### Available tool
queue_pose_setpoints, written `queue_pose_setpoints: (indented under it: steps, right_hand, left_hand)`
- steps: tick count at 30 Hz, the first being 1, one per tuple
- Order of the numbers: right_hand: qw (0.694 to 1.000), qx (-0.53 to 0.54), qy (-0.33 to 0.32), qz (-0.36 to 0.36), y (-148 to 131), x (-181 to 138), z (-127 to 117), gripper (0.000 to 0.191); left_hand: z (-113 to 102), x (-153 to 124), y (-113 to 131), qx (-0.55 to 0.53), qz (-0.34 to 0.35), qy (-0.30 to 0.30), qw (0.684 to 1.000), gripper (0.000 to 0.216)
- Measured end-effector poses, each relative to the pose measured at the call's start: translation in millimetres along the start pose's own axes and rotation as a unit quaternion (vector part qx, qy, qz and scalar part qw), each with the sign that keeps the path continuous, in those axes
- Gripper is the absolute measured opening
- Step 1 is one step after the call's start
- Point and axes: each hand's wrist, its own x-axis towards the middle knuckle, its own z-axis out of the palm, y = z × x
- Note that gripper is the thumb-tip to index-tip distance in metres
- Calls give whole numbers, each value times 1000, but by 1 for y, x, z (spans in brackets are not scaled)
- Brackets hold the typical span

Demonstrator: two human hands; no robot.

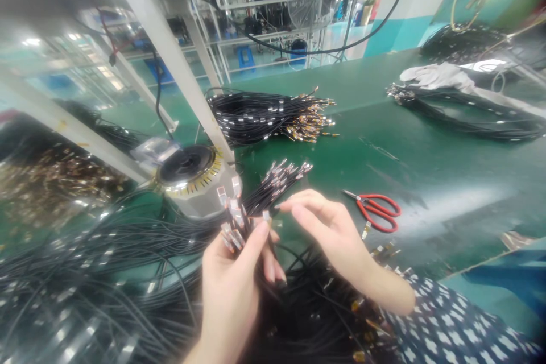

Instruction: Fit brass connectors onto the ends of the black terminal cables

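Note:
My left hand [239, 273] is closed around a bunch of black cables, and their silvery metal connector ends [232, 213] stick up past the thumb. Just to the right, my right hand [328, 227] reaches toward this bunch with its fingers stretched out, and no object shows clearly in it. Behind both hands lies a bundle of black cables [268, 185] with silvery tips pointing to the upper right. More black cables [307, 301] hang loosely below the hands, partly hidden by them.
Red-handled scissors [381, 210] lie on the green tabletop [426, 176]. A grey round tape dispenser [191, 182] stands by a white post [170, 51]. Cable coils sit at the back [273, 116] and right [469, 111]. Many cables [106, 256] spread over the left side.

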Motion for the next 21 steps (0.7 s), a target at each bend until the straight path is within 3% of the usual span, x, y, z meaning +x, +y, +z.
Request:
queue_pose_setpoints:
  steps: [6, 12, 21]
  right_hand:
    - [1000, 25, -1, 11, -1, 1, 7, 6]
    - [999, 31, -6, 4, -3, 4, 9, 13]
    - [999, 38, -10, 29, -2, 5, 10, 9]
  left_hand:
    - [0, 0, 1, -1, -6, -4, 1000, 11]
    - [0, 1, 2, -27, -45, -15, 999, 17]
    - [-3, 7, 4, -53, -111, -11, 992, 25]
